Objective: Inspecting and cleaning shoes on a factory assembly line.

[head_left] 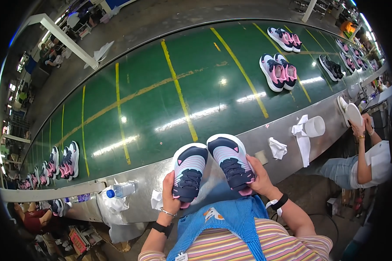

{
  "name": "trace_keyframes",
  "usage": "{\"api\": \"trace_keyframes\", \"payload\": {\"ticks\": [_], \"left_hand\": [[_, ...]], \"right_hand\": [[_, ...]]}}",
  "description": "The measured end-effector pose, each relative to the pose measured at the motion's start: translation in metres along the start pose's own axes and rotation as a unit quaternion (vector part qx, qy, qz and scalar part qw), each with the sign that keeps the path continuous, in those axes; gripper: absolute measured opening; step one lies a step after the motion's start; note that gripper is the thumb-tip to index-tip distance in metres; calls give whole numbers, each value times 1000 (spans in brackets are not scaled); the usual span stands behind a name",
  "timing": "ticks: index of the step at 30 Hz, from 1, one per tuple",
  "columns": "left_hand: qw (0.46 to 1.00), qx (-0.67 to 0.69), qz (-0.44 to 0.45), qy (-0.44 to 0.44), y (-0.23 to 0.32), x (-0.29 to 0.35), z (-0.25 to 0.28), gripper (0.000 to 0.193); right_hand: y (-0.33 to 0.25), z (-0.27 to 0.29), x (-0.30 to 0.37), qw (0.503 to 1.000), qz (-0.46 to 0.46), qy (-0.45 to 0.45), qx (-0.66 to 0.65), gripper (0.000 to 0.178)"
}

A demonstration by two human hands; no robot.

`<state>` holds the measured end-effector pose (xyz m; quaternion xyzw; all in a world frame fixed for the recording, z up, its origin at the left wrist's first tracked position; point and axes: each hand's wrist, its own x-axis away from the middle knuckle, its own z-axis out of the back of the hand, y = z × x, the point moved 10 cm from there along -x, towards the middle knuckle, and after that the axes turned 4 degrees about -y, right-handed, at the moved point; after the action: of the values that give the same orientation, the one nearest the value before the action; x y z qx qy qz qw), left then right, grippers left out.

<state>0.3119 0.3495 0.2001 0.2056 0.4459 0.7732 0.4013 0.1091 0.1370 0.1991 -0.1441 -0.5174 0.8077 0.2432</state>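
Two sneakers in navy, pale lilac and pink with white soles are held up side by side before me, toes pointing away. My left hand (170, 194) grips the left sneaker (190, 170) by its outer side, near the heel. Around the outer heel side of the right sneaker (230, 162) are the fingers of my right hand (260, 176). The toes lean toward each other at the near edge of a green conveyor belt (148, 117). Pink linings show at both heels; the soles' undersides are hidden.
More sneakers (278, 73) stand in pairs on the belt at right, others (69, 161) at left. A metal ledge (292, 143) carries white cloths (277, 148), a translucent cup (314, 126) and a bottle (122, 189). At right, a co-worker's hands (360, 127) hold a pale shoe (354, 115).
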Motion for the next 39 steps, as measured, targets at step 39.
{"api": "trace_keyframes", "payload": {"ticks": [39], "left_hand": [[818, 431, 369, -94, -102, -4, -31, 49]], "right_hand": [[44, -81, -44, 855, -281, -11, -436, 48]]}}
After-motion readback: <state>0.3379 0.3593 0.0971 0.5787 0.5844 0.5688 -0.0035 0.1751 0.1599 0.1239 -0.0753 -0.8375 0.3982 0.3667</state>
